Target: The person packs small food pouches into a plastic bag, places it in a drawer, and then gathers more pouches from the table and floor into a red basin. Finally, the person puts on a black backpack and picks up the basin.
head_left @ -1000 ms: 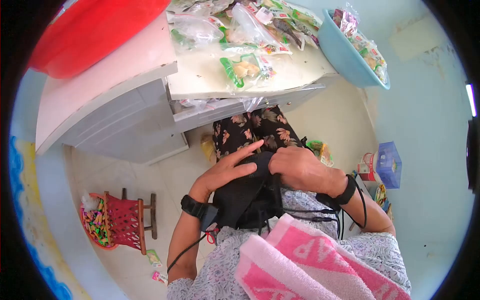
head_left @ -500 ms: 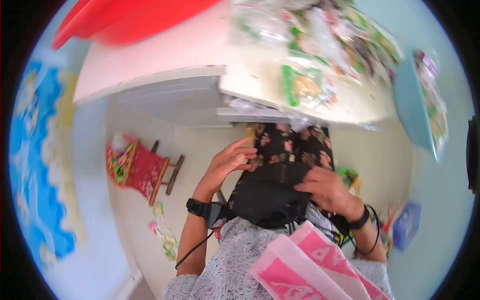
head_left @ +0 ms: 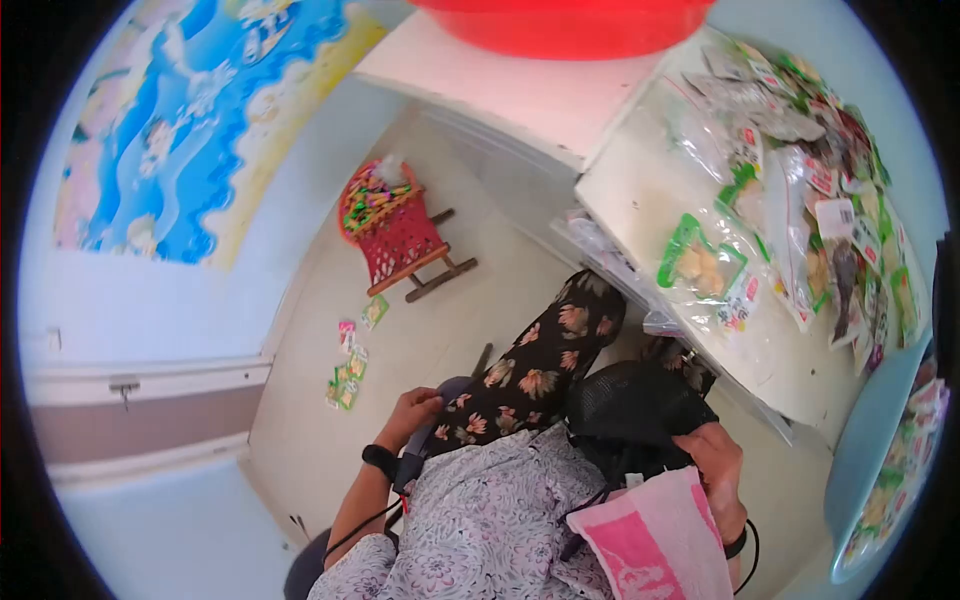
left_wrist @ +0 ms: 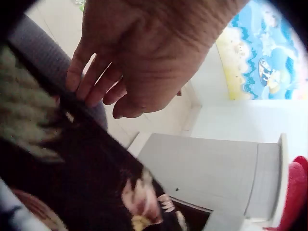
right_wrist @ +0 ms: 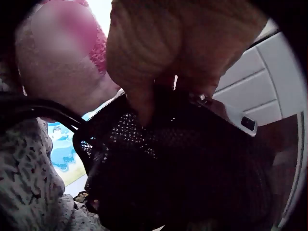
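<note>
A black mesh bag (head_left: 630, 405) with a zipper along its edge lies across the person's lap. In the head view, the right hand (head_left: 712, 462) grips the bag's right side. The right wrist view shows that hand's thumb and fingers (right_wrist: 139, 103) pinching the bag by its zippered rim. The left hand (head_left: 408, 415) is down beside the left thigh in floral trousers (head_left: 535, 375). Its fingers (left_wrist: 98, 84) are loosely bent and touch the grey seat edge (left_wrist: 43, 45) by the trouser leg, holding nothing. A pink and white towel (head_left: 655, 540) hangs over the person's front.
Packaged snacks (head_left: 790, 200) cover the white table (head_left: 640, 190) at right, its drawer partly pulled out. A red basin (head_left: 570, 30) stands on the table; a blue basin (head_left: 850, 500) of packets is at far right. A red woven basket (head_left: 405, 235) and loose packets (head_left: 347, 378) are on the floor.
The view and body have turned left. The left hand has moved off the lap to the seat's side; the right hand has shifted right with the bag.
</note>
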Tool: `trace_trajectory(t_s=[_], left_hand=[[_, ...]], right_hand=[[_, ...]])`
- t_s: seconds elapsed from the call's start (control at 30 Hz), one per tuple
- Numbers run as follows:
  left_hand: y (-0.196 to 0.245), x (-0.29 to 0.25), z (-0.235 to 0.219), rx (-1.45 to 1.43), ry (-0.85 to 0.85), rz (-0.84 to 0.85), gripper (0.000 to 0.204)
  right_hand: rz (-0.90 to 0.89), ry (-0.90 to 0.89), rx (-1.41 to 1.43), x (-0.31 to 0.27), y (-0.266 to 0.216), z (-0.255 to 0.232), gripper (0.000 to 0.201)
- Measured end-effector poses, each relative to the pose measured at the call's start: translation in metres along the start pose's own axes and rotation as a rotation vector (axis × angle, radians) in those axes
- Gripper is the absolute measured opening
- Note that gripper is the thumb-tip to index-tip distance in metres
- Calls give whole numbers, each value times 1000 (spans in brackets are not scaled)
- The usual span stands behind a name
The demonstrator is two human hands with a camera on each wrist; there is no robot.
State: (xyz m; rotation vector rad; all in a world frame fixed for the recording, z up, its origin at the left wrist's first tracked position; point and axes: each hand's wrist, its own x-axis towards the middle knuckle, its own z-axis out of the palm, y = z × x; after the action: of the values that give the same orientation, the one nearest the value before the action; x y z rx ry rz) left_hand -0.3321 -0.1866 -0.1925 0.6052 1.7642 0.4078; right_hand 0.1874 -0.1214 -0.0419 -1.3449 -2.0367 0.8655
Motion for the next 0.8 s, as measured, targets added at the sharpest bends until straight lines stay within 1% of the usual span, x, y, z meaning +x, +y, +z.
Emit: trace_trajectory(t_s=[0.1,0.2,0.27,0.3,0.37,0.43,0.47,0.5,0.53,0.57,0.6,0.67,0.77,0.8], left_hand=[[-54,-8,9,-78,231,208,41],[-110,-13,-10,176,547,243,49],[-173,-3,-32,369,578,321,54],[-195,-5,-43,478,588,361,57],[-199,-16,-46,-32,242,109,65],[-201,-10,-48,101,81,-44,65],[-212,0,-44,48,23,52,62],[-212,2,-37,-15,-47,138,60],[-211,3,-35,24,-57,161,52],[-211,9,-34,39,-76,209,51],[-221,25,-38,49,-94,258,50],[-234,36,-41,55,-124,340,49],[-214,25,-39,188,-162,381,50],[-226,39,-45,316,-221,500,51]], right_hand=[[-51,-11,27,-1,2,8,31],[-95,-13,49,-2,-10,19,31],[-135,6,51,-5,-20,32,31],[-154,27,61,-8,-24,41,31],[-174,85,77,-14,-33,61,33],[-189,120,39,-22,-46,74,34],[-193,127,16,-25,-49,79,35],[-193,157,6,-29,-58,82,35],[-193,177,-11,-34,-66,84,36],[-197,194,-32,-39,-72,84,37],[-192,211,-29,-43,-77,85,38],[-199,240,-18,-49,-85,87,40],[-204,226,-128,-59,-84,91,43],[-209,210,-130,-60,-87,91,43]])
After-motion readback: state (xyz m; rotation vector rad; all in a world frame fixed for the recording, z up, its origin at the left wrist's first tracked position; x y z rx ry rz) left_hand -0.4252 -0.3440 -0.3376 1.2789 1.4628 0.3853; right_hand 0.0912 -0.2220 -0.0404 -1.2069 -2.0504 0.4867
